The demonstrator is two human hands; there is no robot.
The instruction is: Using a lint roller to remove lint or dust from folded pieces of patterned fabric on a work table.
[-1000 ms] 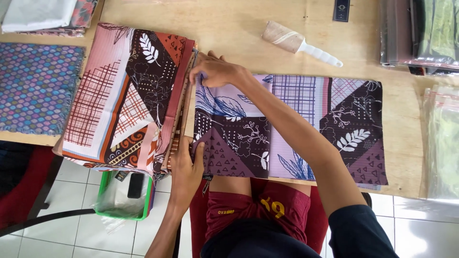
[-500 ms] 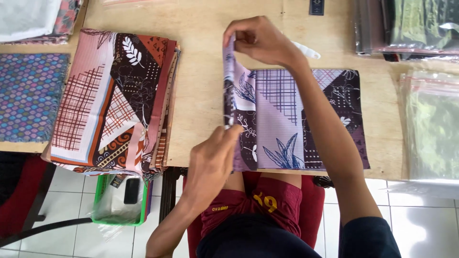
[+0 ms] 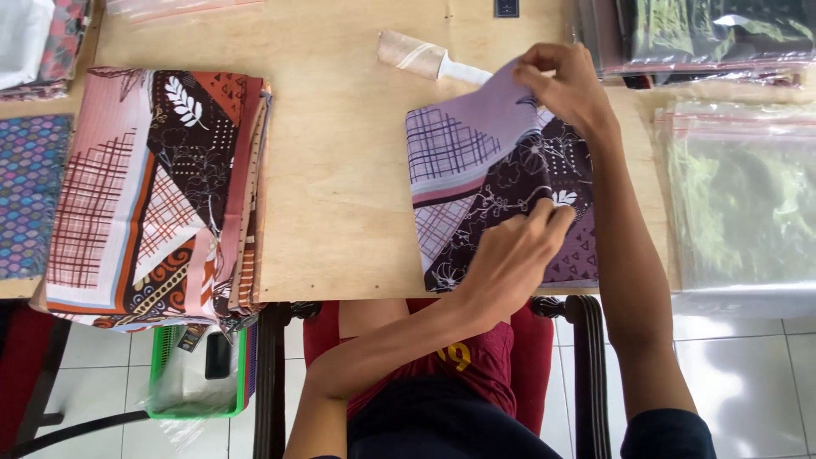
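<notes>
A purple patterned cloth (image 3: 476, 187) lies folded on the wooden table (image 3: 340, 170) in front of me. My right hand (image 3: 565, 85) pinches its far upper edge, lifted a little off the table. My left hand (image 3: 514, 255) presses on the near part of the same cloth, fingers gripping its folded edge. A stack of red, pink and brown patterned cloths (image 3: 153, 195) sits at the left.
A brush with a white handle (image 3: 425, 58) lies beyond the cloth. Clear plastic bags (image 3: 739, 195) lie at the right, with bagged dark cloths (image 3: 697, 38) behind. A blue patterned cloth (image 3: 30, 195) is at far left. A green basket (image 3: 195, 374) stands on the tiled floor.
The purple cloth was spread wide, then folded over from left to right. Both hands moved right with it, and it now lies as a smaller square.
</notes>
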